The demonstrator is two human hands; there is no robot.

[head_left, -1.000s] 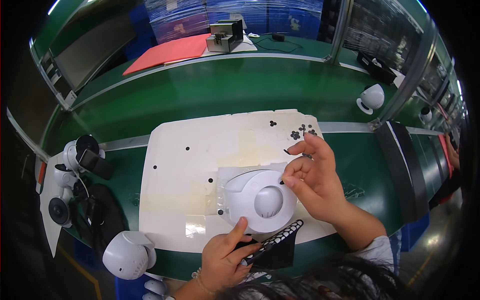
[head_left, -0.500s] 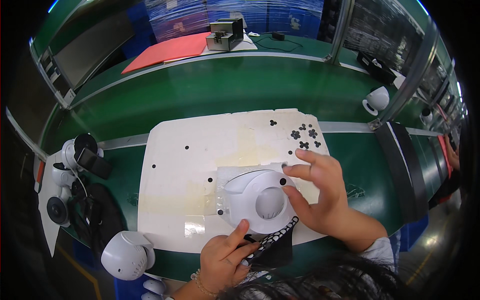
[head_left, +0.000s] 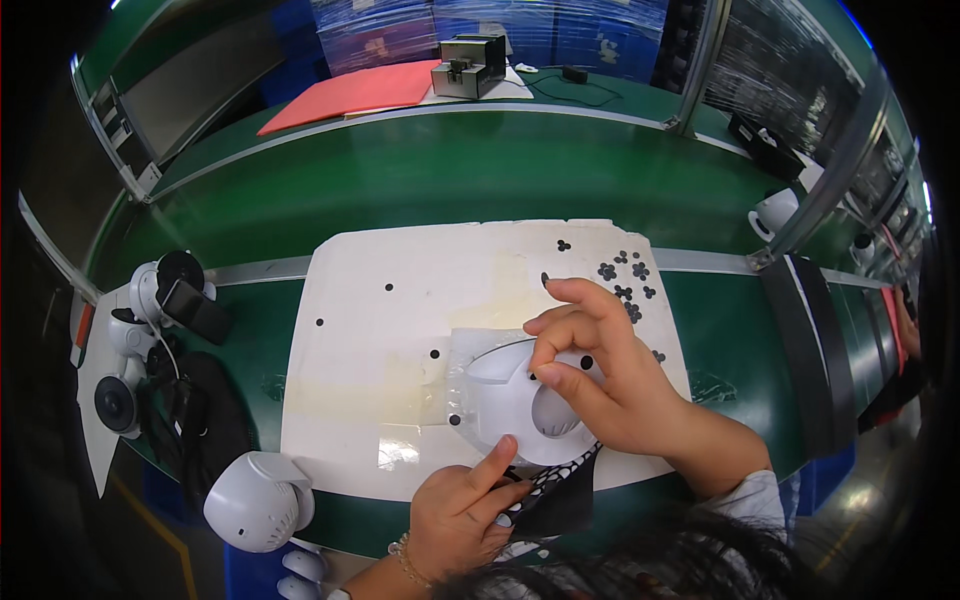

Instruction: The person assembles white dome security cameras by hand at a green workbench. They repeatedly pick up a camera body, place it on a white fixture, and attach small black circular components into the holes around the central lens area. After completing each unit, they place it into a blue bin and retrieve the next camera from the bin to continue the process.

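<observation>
A white rounded plastic housing (head_left: 490, 410) with a round grey recess (head_left: 556, 410) sits on clear bubble wrap (head_left: 462, 350) on a pale board. One small black round pad (head_left: 587, 362) is on its rim. Over the housing, thumb and a bent finger of my right hand (head_left: 620, 385) close on another black round pad (head_left: 533, 377). A black spot (head_left: 545, 280) shows at the tip of its raised finger. My left hand (head_left: 465, 510) lays its index finger against the housing's near edge. Its other fingers curl round a black sheet with rows of round holes (head_left: 555, 480).
Loose black pads (head_left: 434, 354) and clusters of them (head_left: 608, 272) lie about the board (head_left: 370, 360). A white camera-like unit (head_left: 258, 500) stands front left, with more units (head_left: 130, 335) and cables behind. A black padded strip (head_left: 810, 350) lies right; a metal box (head_left: 470, 68) stands behind.
My right hand has moved left over the housing, its fingers coming together on a black pad. My left hand stays at the near edge. The whole view has shifted slightly.
</observation>
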